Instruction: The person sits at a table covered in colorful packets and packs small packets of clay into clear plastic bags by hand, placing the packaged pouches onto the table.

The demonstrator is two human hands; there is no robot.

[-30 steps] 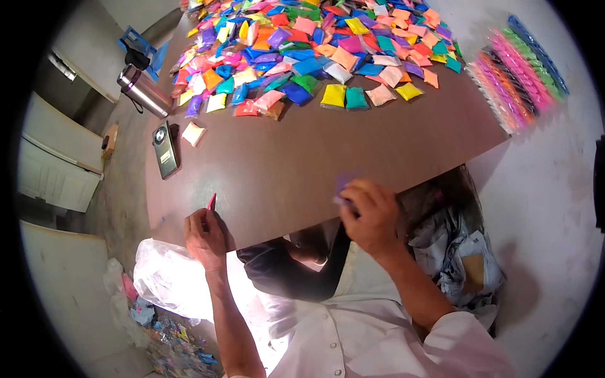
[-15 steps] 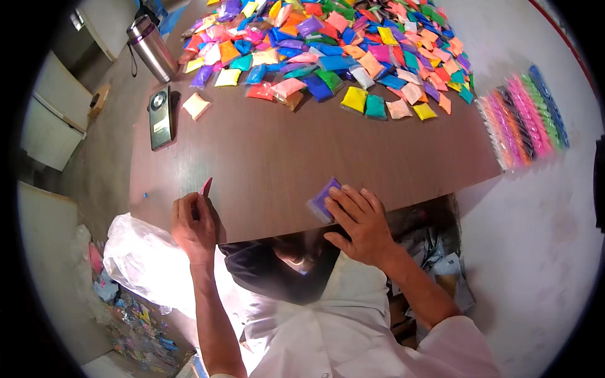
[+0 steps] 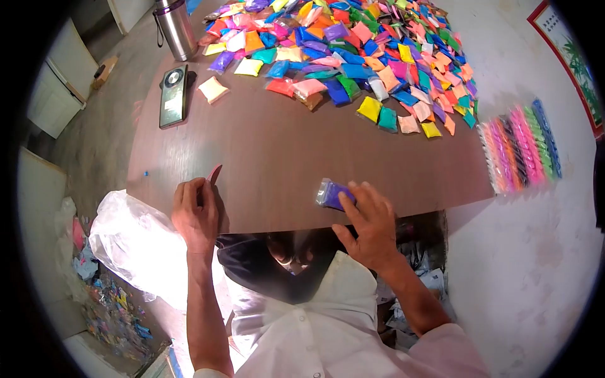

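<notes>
Pkts (image 3: 355, 71) mostly heaped; one purple pkt (image 3: 334, 194) apart, R hand (image 3: 373, 228) fingers spread on its edge; L hand (image 3: 195, 213) pinching red strip (image 3: 215, 172).

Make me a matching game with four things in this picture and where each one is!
Things:
1. Purple packet
2. Phone
3. Red curved thing
4. Metal flask

Places:
A. Lying flat, beside a pale packet
B. Standing near the edge of the table
C. At the fingertips of the right hand
D. Held in the left hand

Pairs: 1-C, 2-A, 3-D, 4-B
</notes>
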